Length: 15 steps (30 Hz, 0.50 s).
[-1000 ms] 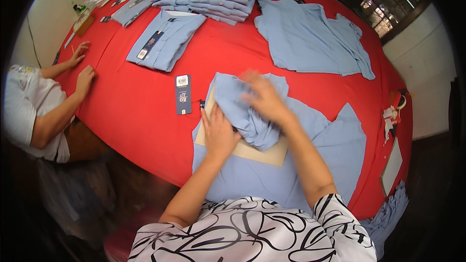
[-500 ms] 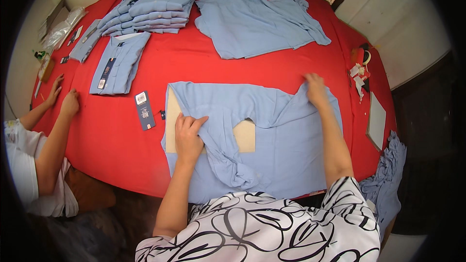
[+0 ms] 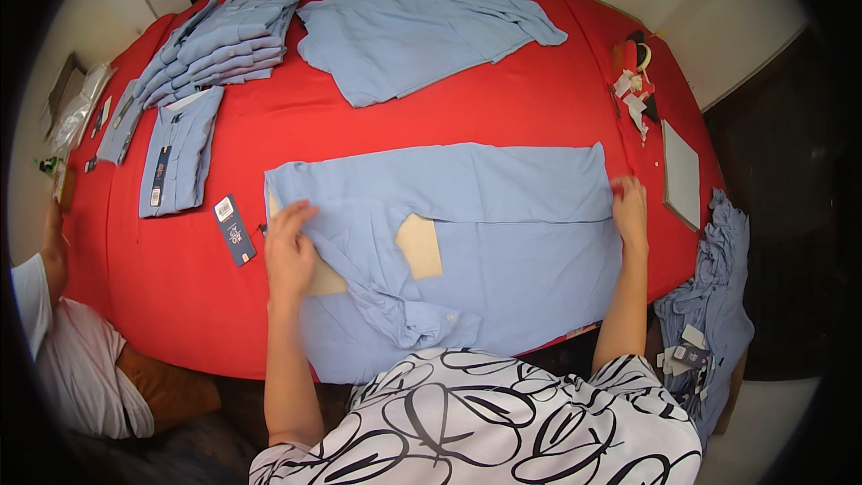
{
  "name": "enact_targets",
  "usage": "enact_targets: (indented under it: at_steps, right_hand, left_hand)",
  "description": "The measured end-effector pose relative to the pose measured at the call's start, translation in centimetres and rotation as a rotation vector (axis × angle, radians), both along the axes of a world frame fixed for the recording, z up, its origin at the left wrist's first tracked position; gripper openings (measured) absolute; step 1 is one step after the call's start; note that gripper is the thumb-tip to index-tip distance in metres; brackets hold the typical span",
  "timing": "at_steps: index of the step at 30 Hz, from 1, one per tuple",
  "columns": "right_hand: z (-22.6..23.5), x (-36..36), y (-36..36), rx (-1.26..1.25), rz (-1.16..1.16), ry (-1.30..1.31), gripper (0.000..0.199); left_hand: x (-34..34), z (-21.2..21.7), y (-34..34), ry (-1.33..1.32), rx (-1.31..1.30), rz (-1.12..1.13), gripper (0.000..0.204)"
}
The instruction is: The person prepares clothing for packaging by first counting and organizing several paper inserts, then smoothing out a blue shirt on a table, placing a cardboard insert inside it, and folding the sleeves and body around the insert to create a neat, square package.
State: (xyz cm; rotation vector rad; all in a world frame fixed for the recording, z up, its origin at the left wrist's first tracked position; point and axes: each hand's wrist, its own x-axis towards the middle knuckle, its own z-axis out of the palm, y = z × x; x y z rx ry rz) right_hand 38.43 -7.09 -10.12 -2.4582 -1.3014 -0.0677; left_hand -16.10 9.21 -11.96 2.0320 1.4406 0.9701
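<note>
Landmark: light blue shirt, spread flat and wide across the near half of the red table, lower edge hanging toward the wearer of the camera.
Far left of the shirt: another person's arm at the table edge, white sleeve below it; hand state cannot be told.
Left of the shirt, far side: stack of folded blue shirts; one single folded shirt nearer, lying apart from the stack.
Just left of the shirt: dark blue hang tag, flat on the red cloth, close to the shirt's left edge.
Left hand: open, palm down, fingers spread, pressing on the shirt's left part beside a bunched sleeve.
Under the shirt: tan cardboard sheet, showing through a gap near the middle and again by the left hand.
Beyond the shirt: unfolded blue shirt, loosely spread at the far side of the table.
Right hand: flat and open on the shirt's right edge, fingers pointing away.
Right of the shirt: small heap of clips and tags, grey board, pile of blue cloth hanging off the table corner.
</note>
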Motion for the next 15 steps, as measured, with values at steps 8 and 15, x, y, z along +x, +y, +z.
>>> enact_targets:
  at_steps: [8,15]
  right_hand:
    - [-5.3,0.1,7.7,-0.145,0.032,-0.18,0.063]
    - [-5.1,0.9,7.2,-0.185,-0.203,-0.179,0.069]
  left_hand:
    - [0.8,-3.5,6.4,0.385,0.324,0.235,0.042]
    - [1.1,-3.6,6.5,0.231,0.238,0.305,0.043]
